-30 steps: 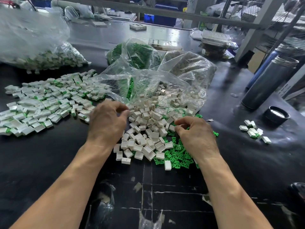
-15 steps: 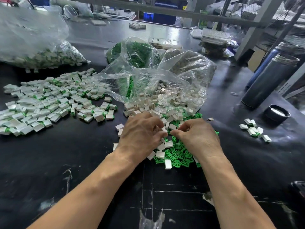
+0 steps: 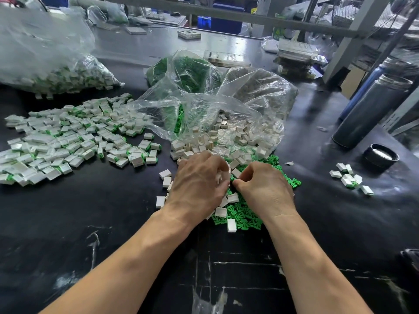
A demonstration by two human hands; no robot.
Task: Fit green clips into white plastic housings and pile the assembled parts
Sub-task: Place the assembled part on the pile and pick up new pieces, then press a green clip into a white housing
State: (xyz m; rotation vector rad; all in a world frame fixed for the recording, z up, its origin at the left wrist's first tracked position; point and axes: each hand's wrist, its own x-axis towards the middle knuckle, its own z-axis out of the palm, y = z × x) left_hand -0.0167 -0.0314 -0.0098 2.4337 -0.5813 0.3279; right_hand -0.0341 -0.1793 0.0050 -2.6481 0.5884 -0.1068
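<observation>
Head view, centre of frame: left hand and right hand meet fingertip to fingertip over loose green clips and white housings — likely pressing a clip home, though what each curled hand pinches is hidden, orientation too. Next, toss it onto the assembled pile at left.

On the table, the pile of assembled parts lies to the left, with a filled bag behind it. An open bag spills housings at centre, loose clips lie before it, and two flasks stand far right.
</observation>
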